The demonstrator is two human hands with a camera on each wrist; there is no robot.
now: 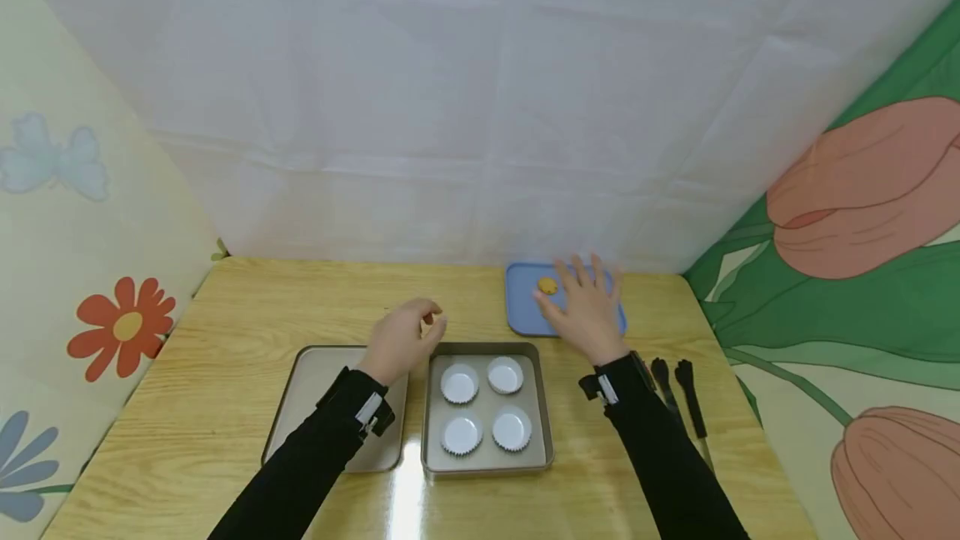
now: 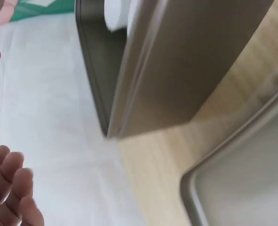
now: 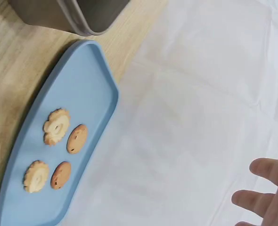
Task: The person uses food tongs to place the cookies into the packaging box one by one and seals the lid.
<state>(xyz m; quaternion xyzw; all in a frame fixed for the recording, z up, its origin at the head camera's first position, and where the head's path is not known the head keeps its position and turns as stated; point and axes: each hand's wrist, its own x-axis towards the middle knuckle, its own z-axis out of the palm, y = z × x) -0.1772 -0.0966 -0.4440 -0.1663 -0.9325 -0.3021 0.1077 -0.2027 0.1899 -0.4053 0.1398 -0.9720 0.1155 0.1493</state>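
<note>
A: The baking tin (image 1: 545,407) sits mid-table, four paper liners (image 1: 486,403) inside; the blue tray (image 1: 519,307) of cookies (image 3: 59,155) lies just behind it.

B: Right hand (image 1: 588,311) hovers there, fingers spread, holding nothing; left hand (image 1: 401,340) loosely curled, empty; a careless sweep could scatter cookies.

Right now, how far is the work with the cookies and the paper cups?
Four white paper cups sit in the baking pan, all empty. Four cookies lie on the blue tray. The right hand hovers open over that tray, holding nothing; the left hand is loosely curled, empty. No cookie is in any cup yet.
</note>
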